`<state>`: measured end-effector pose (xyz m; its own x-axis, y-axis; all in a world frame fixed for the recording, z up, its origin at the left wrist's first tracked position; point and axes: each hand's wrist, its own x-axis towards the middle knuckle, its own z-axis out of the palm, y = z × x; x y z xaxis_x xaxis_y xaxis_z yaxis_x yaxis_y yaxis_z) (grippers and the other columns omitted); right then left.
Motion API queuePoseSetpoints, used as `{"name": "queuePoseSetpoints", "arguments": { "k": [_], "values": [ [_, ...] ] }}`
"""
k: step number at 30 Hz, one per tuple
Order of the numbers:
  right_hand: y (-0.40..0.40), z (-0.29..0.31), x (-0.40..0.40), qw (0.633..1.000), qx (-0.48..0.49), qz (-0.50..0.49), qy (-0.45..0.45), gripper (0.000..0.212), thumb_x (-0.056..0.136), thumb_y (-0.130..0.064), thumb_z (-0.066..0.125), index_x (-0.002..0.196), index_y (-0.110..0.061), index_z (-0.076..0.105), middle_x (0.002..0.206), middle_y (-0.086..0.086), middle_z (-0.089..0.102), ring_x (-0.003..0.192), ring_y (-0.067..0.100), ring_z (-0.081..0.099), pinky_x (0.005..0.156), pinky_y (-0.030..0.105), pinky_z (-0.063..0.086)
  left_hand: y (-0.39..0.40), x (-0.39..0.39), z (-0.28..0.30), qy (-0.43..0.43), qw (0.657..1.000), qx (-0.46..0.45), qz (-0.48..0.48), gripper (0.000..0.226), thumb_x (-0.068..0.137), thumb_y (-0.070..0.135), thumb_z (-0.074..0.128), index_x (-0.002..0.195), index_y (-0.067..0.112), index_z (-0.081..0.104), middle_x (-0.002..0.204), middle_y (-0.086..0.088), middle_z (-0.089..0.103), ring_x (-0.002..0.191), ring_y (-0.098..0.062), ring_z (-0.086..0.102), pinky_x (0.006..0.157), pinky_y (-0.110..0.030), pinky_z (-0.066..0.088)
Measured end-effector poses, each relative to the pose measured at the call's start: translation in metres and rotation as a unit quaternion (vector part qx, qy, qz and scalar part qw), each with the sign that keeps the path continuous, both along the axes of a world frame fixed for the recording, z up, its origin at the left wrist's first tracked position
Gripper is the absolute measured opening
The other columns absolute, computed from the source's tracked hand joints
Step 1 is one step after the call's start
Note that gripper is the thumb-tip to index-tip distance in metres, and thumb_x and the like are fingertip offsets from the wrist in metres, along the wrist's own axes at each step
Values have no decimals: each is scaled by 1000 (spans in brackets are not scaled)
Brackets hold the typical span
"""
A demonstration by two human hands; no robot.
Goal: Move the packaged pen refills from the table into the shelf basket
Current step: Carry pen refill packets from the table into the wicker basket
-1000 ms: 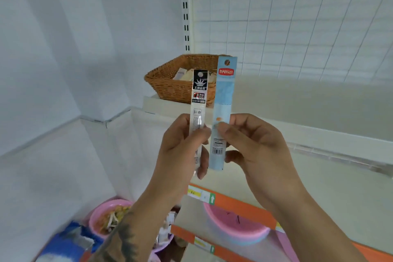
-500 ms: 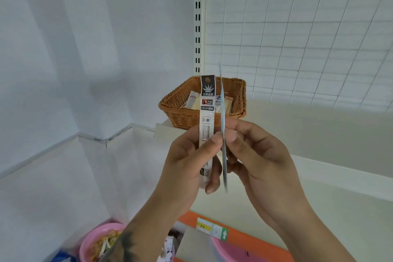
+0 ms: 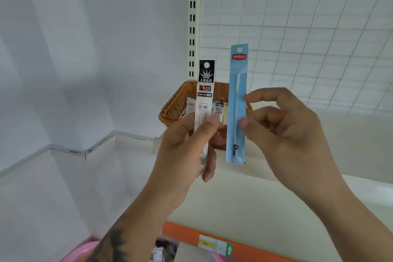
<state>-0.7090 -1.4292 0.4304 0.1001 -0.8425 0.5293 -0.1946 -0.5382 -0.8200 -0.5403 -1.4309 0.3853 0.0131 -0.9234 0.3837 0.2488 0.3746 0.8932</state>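
My left hand (image 3: 187,147) pinches a white refill pack with a black top (image 3: 204,93), held upright. My right hand (image 3: 285,134) pinches a light blue refill pack (image 3: 237,100) by its right edge, also upright, its front with the refill facing me. Both packs are raised in front of the wicker basket (image 3: 176,106), which stands on the white shelf (image 3: 276,176) and holds several small packets. The basket's front is partly hidden behind my hands and the packs.
A white wire grid panel (image 3: 297,38) backs the shelf, with a slotted upright post (image 3: 192,27) at its left. Below runs an orange shelf edge (image 3: 187,234) with a price label. A pink bowl (image 3: 72,253) sits at the bottom left.
The blue pack turned from edge-on to face me and moved right, away from the white pack. The camera tilted up, and the basket sits lower behind my hands.
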Motion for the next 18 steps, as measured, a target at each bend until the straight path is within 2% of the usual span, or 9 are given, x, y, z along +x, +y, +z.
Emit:
{"name": "queuePoseSetpoints", "arguments": {
  "k": [2, 5, 7, 10, 11, 12, 15, 18],
  "values": [
    [-22, 21, 3, 997, 6, -69, 33, 20, 94, -6, 67, 98, -25, 69, 71, 1, 73, 56, 9, 61, 50, 15, 47, -4, 5, 1, 19, 1000, 23, 2, 29, 96, 42, 66, 87, 15, 72, 76, -10, 62, 46, -24, 47, 45, -25, 39],
    [-63, 44, 11, 982, 78, -120, 125, 13, 91, -8, 69, 93, -19, 72, 73, 3, 70, 43, 4, 47, 39, 14, 34, -8, 10, 0, 29, 999, 42, -10, 30, 88, 43, 61, 84, 15, 72, 74, -11, 62, 47, -23, 49, 44, -25, 40],
    [-86, 49, 18, 959, 123, -125, 222, 9, 89, -7, 70, 93, -12, 75, 86, 7, 71, 56, 8, 53, 46, 16, 39, -10, 13, -2, 30, 998, 47, -20, 31, 87, 43, 60, 85, 14, 72, 73, -12, 61, 48, -24, 48, 45, -25, 41],
    [-109, 44, 28, 918, 165, -140, 331, 17, 88, -9, 69, 103, -6, 75, 105, 12, 75, 88, 22, 69, 77, 38, 59, -12, 19, -5, 27, 998, 50, -33, 33, 89, 42, 60, 87, 11, 72, 73, -13, 60, 47, -24, 49, 46, -27, 42],
    [-112, 42, 32, 903, 168, -151, 364, 20, 88, -11, 67, 106, -6, 74, 108, 12, 74, 93, 25, 70, 84, 43, 62, -13, 20, -6, 28, 998, 49, -39, 34, 89, 42, 60, 87, 10, 71, 73, -13, 60, 47, -24, 50, 45, -27, 42],
    [-114, 39, 34, 890, 164, -164, 392, 22, 88, -11, 66, 109, -6, 74, 109, 13, 73, 96, 27, 70, 85, 44, 61, -13, 22, -8, 29, 997, 49, -46, 34, 90, 41, 59, 88, 9, 71, 72, -13, 60, 46, -23, 51, 44, -26, 43],
    [-109, 35, 39, 866, 124, -197, 443, 20, 90, -14, 61, 107, -10, 71, 101, 9, 70, 89, 24, 67, 74, 36, 57, -14, 27, -10, 26, 996, 55, -60, 35, 91, 41, 58, 87, 8, 69, 72, -12, 61, 45, -23, 53, 43, -27, 45],
    [-98, 38, 40, 850, 85, -230, 467, 16, 89, -16, 58, 101, -17, 67, 97, 5, 67, 82, 24, 66, 74, 38, 60, -14, 30, -11, 23, 995, 63, -68, 36, 91, 42, 57, 88, 8, 69, 72, -11, 61, 43, -23, 52, 43, -26, 44]
  ]
}}
